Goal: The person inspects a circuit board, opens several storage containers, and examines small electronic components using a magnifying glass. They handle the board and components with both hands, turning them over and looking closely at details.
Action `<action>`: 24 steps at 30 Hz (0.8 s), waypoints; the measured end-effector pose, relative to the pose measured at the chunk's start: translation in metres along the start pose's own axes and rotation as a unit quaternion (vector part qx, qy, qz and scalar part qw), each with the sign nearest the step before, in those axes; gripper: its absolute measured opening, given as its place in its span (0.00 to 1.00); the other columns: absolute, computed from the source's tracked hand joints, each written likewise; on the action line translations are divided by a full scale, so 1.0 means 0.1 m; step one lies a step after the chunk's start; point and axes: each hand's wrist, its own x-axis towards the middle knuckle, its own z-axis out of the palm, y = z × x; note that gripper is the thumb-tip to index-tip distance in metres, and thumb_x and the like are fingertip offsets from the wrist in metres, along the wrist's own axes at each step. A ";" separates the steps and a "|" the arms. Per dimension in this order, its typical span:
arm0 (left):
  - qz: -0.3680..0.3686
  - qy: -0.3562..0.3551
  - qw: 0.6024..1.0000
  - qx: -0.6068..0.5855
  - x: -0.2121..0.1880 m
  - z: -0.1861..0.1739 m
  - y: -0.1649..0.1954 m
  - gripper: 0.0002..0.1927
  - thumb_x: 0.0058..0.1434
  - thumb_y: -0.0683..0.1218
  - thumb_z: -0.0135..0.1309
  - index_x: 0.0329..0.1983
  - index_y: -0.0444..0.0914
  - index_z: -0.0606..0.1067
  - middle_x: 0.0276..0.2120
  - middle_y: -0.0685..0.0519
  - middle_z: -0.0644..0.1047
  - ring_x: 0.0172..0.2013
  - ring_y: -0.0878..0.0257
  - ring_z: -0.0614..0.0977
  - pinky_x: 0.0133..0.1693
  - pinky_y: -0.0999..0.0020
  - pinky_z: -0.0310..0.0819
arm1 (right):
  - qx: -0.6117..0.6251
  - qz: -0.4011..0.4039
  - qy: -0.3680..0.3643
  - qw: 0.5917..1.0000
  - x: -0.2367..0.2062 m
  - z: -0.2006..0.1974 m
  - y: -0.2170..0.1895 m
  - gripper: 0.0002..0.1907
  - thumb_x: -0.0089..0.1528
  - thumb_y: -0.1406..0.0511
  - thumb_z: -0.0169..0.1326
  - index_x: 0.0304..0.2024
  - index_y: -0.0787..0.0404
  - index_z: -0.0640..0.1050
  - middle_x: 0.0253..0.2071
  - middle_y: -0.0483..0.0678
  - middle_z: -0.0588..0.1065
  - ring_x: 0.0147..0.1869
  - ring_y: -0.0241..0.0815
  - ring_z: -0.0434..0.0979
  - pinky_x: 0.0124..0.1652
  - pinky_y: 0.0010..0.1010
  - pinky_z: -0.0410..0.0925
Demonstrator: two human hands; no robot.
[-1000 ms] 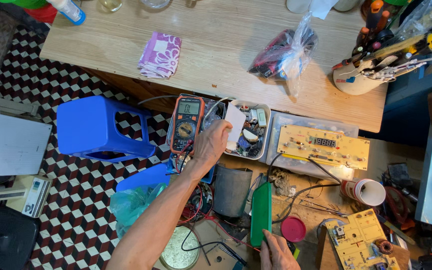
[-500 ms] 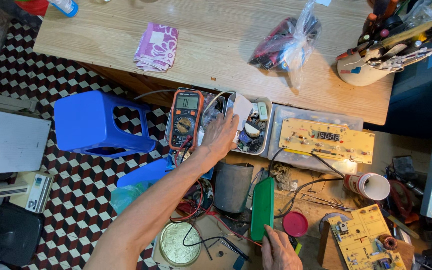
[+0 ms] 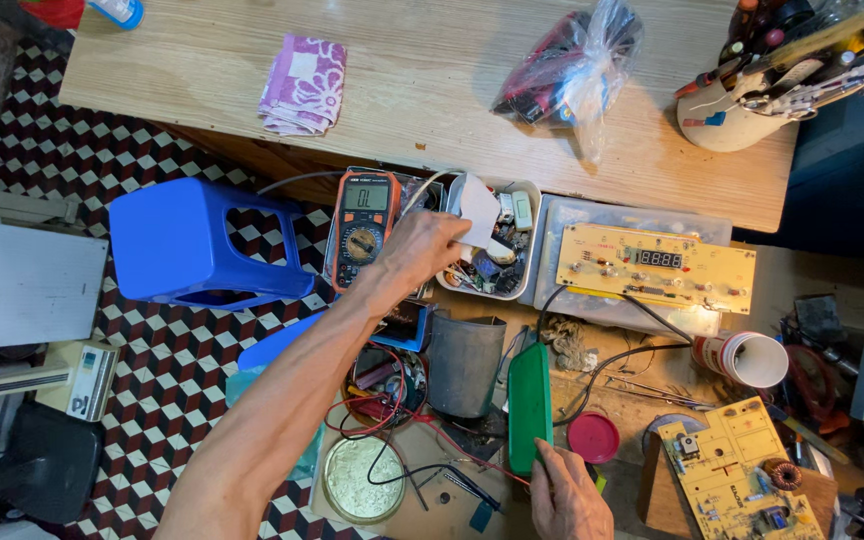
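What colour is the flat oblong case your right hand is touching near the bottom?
Green: the flat oblong case shows best in the head view, right hand at its lower end.

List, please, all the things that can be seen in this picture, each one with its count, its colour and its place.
table: one, pale wood, top
folded cloth: one, purple and white, on the table, left
plastic bag: one, clear with dark contents, on the table
tool cup: one, white, table's right end
stool: one, blue, left on the checkered floor
multimeter: one, orange and dark, centre
parts tray: one, white, beside the multimeter
circuit board with display: one, yellow, right of the tray
second circuit board: one, yellow, bottom right
paper cup: one, white and red, right
round lid: one, red, bottom centre
green case: one, bottom centre
left hand: reaching into the parts tray
right hand: at the green case's lower end
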 end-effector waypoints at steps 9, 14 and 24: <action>-0.042 -0.007 0.999 -0.029 0.35 -0.28 0.03 0.15 0.52 0.42 0.58 0.43 0.39 0.84 0.32 0.38 0.81 0.33 0.45 0.85 0.40 0.55 0.80 | -0.001 -0.013 0.023 1.000 -0.01 0.02 0.06 0.20 0.57 0.65 0.60 0.52 0.56 0.80 0.45 0.50 0.79 0.48 0.48 0.83 0.44 0.38 0.76; -0.040 0.006 0.998 -0.050 0.40 -0.25 0.02 0.15 0.51 0.41 0.59 0.42 0.37 0.84 0.35 0.39 0.82 0.34 0.47 0.86 0.42 0.58 0.80 | 0.011 -0.024 0.046 0.999 -0.03 0.01 0.09 0.19 0.57 0.65 0.59 0.52 0.56 0.79 0.45 0.50 0.79 0.47 0.49 0.83 0.44 0.38 0.76; -0.060 0.002 0.997 -0.055 0.42 -0.27 0.04 0.14 0.51 0.39 0.59 0.42 0.38 0.84 0.34 0.41 0.83 0.30 0.50 0.86 0.38 0.59 0.80 | 0.004 0.002 0.027 1.000 0.00 -0.06 0.03 0.19 0.57 0.65 0.60 0.51 0.56 0.81 0.46 0.50 0.79 0.47 0.47 0.84 0.44 0.37 0.76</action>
